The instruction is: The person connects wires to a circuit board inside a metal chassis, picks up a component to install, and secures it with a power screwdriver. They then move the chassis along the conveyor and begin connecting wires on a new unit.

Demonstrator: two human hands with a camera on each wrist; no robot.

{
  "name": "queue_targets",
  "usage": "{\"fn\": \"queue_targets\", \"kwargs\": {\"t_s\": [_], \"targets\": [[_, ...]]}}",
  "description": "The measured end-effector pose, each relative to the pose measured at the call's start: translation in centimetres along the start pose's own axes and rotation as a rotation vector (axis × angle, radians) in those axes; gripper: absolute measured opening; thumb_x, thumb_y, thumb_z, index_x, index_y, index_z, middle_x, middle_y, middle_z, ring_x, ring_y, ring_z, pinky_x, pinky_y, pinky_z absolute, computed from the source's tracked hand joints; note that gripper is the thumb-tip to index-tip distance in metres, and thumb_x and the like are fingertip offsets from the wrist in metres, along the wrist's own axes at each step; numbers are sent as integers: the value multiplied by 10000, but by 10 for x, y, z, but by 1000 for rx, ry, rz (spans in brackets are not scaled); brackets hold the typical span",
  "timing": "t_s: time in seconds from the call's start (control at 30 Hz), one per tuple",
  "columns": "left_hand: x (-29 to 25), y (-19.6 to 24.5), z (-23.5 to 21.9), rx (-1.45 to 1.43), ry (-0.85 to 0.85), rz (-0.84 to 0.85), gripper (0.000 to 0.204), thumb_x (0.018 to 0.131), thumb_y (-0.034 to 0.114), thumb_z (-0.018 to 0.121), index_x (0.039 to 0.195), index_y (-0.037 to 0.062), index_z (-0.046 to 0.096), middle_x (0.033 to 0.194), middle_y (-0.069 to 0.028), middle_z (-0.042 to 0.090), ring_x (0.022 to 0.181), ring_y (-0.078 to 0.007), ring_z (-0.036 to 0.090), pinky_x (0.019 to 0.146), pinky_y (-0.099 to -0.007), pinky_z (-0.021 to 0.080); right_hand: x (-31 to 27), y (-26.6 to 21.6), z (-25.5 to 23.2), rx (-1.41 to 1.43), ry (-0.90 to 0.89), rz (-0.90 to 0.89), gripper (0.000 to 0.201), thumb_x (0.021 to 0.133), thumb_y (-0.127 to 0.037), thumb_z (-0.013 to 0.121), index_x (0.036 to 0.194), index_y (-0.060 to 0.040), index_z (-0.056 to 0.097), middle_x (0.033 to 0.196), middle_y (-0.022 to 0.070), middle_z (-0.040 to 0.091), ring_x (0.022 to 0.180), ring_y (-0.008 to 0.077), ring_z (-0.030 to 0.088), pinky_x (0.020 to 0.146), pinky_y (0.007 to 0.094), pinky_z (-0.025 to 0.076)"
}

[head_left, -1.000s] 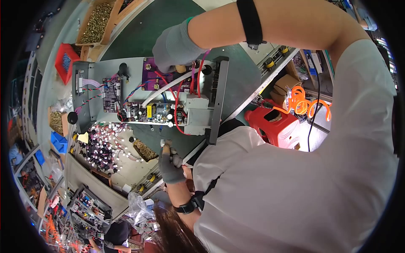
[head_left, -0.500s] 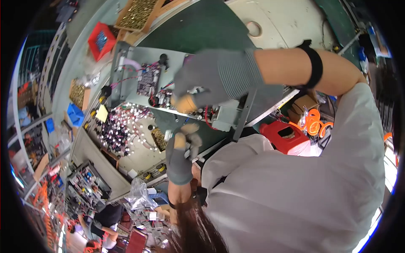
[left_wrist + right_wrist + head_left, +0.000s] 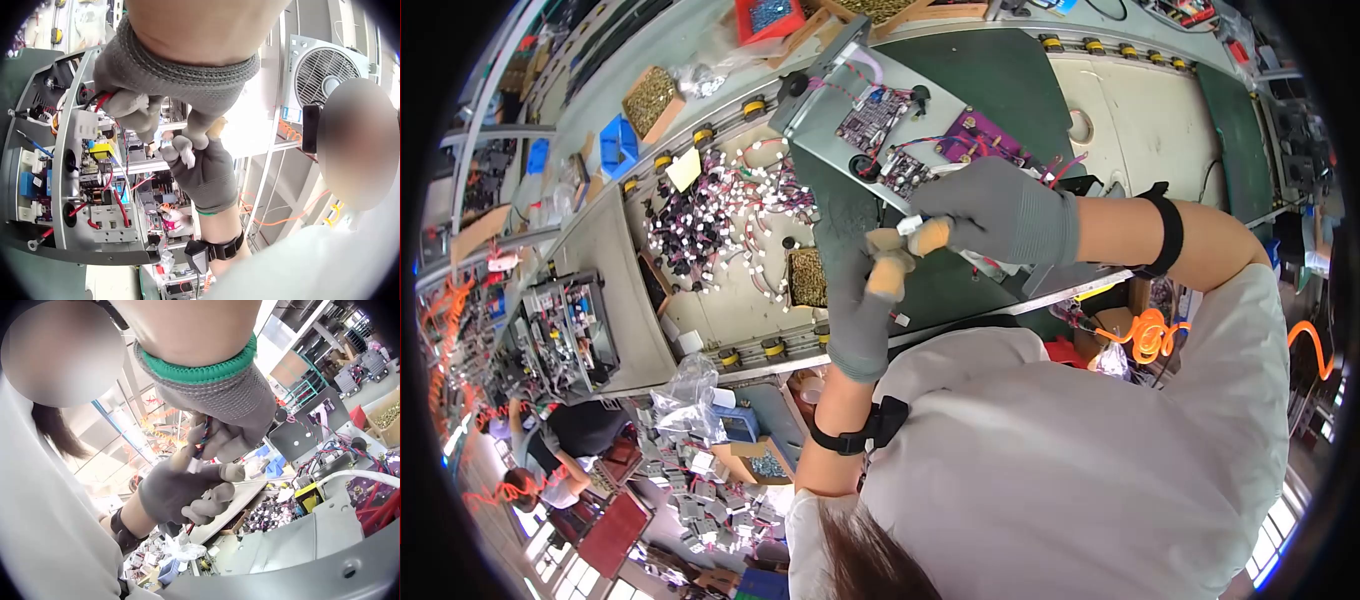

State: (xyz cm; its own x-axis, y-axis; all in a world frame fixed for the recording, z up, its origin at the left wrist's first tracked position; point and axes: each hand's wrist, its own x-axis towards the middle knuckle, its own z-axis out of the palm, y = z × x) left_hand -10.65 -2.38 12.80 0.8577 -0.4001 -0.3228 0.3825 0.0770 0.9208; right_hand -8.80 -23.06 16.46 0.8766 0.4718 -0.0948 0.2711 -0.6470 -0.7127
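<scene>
Both hands wear grey gloves with tan fingertips and meet just over the front edge of an open metal chassis with circuit boards. My right hand pinches a white connector. Twisted wires run from that connector up into the right palm. Close below it, my left hand has its fingertips against the right fingertips. It grips a red and black wire lead, whose middle is hidden in the palm. A white plug shows beside the left hand.
A heap of wire leads with white plugs lies left of the chassis, beside a box of brass parts. A purple board sits inside the chassis. Blue and red bins stand behind.
The right hand has come back from over the chassis boards to the left hand and now pinches the white connector. The chassis appears turned and farther right as the head view shifts.
</scene>
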Motion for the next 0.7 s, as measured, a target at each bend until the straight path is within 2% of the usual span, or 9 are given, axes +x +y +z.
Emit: {"fn": "queue_targets", "kwargs": {"t_s": [0.03, 0.1, 0.13, 0.27, 0.3, 0.4, 0.57, 0.63, 0.7], "targets": [[-3, -1, -7, -11, 10, 7, 300, 850, 221, 547, 1074, 21, 547, 833, -38, 571, 687, -71, 470, 598, -217, 383, 0, -3, 5, -9, -12, -7, 223, 765, -173, 572, 936, -32, 576, 724, 56, 588, 672, 243, 589, 604, 351, 459], [-3, -5, -20, -39, -62, 5, 269, 864, 247, 529, 1011, 24, 563, 770, -27, 565, 645, -58, 443, 558, -206, 349, 0, -8, 15, -472, -41, -239, 202, 697, -194, 606, 876, -104, 585, 691, 22, 573, 639, 219, 563, 601, 350, 434], [-1, 1, -19, 87, -96, -99, 245, 867, 246, 529, 953, 20, 573, 705, -9, 550, 612, -51, 431, 537, -203, 330, 1, -6, 23, -529, 32, -338, 144, 700, -206, 635, 829, -179, 578, 653, 4, 570, 635, 208, 601, 561, 357, 453], [-6, -21, -30, 105, -154, -114, 245, 873, 233, 530, 965, 12, 579, 677, -7, 545, 572, -45, 428, 507, -191, 321, 6, -17, 35, -599, -98, -287, 157, 659, -222, 627, 793, -167, 568, 669, 1, 546, 635, 201, 553, 599, 345, 422], [-9, -22, -33, 87, -150, -105, 245, 873, 233, 530, 965, 12, 579, 677, -7, 545, 572, -45, 428, 507, -191, 321, 9, -20, 35, -506, -97, -228, 138, 662, -222, 625, 773, -168, 564, 667, 3, 540, 640, 204, 552, 606, 345, 424], [-13, -28, -50, -347, -183, -343, 244, 863, 177, 546, 1027, -3, 573, 694, -21, 556, 544, -40, 430, 462, -165, 302, 21, -23, 42, -495, -130, -195, 114, 670, -224, 621, 750, -167, 563, 661, 7, 527, 655, 209, 551, 622, 346, 427], [-25, -33, -59, -255, -16, -222, 237, 814, 131, 616, 1020, 17, 588, 747, -47, 611, 606, -80, 531, 544, -207, 429, 36, -30, 59, -525, -172, -258, 115, 689, -197, 608, 795, -154, 606, 680, 20, 532, 682, 210, 566, 637, 357, 439], [-29, -32, -65, 136, 121, -82, 243, 772, 114, 658, 987, 16, 601, 794, -52, 629, 692, -92, 572, 626, -239, 466, 35, -41, 63, -435, -170, -205, 132, 696, -184, 604, 822, -149, 618, 698, 25, 544, 687, 220, 572, 633, 361, 446], [-34, -28, -66, 243, 190, -24, 239, 762, 113, 664, 969, 11, 604, 814, -59, 633, 705, -92, 575, 638, -243, 467, 36, -44, 68, -347, -171, -149, 152, 703, -171, 600, 849, -145, 631, 716, 31, 556, 691, 230, 578, 628, 365, 454]]}}
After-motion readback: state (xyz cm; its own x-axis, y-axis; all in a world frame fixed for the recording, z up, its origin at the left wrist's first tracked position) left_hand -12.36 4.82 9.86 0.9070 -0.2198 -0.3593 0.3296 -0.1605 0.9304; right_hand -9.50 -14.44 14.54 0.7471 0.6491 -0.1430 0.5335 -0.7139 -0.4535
